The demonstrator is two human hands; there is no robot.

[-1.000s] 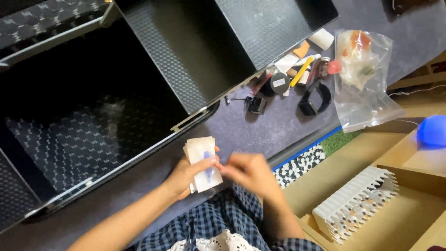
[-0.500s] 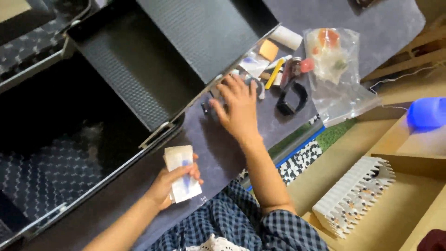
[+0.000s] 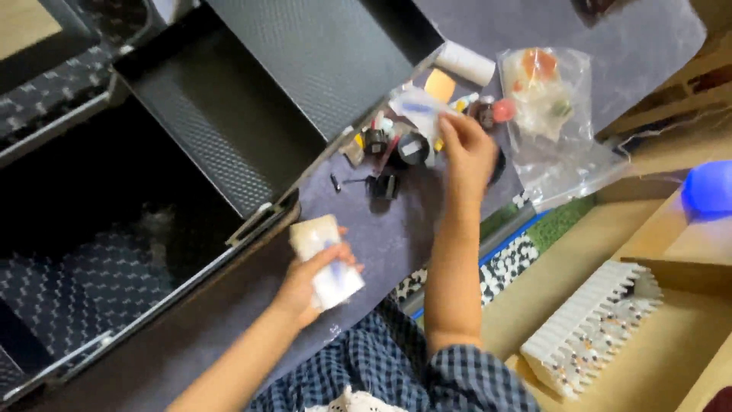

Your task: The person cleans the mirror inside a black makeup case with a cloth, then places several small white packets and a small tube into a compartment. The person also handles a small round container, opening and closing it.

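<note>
The left hand is curling its fingers around a small pale packet, gripping it from below so that the packet's upper end is sticking out above the thumb; the hand and packet are hovering over the dark grey mat, just beside the edge of the open black case. The right hand is reaching well ahead of the left, up into a cluster of small parts that is lying on the mat near the case's corner. Its fingertips are pinching a small clear plastic bag, and the bag is sticking out above and to the left of the fingers, partly blurred, so what it is holding inside cannot be made out. The small parts, black and yellow among them, are sitting just below and left of that hand. Just beside the right hand, on its far side, a larger clear bag with orange and red pieces in it is lying on the mat, and a white roll is resting near it. A white rack is sitting well apart, on the wooden surface at the lower right.
</note>
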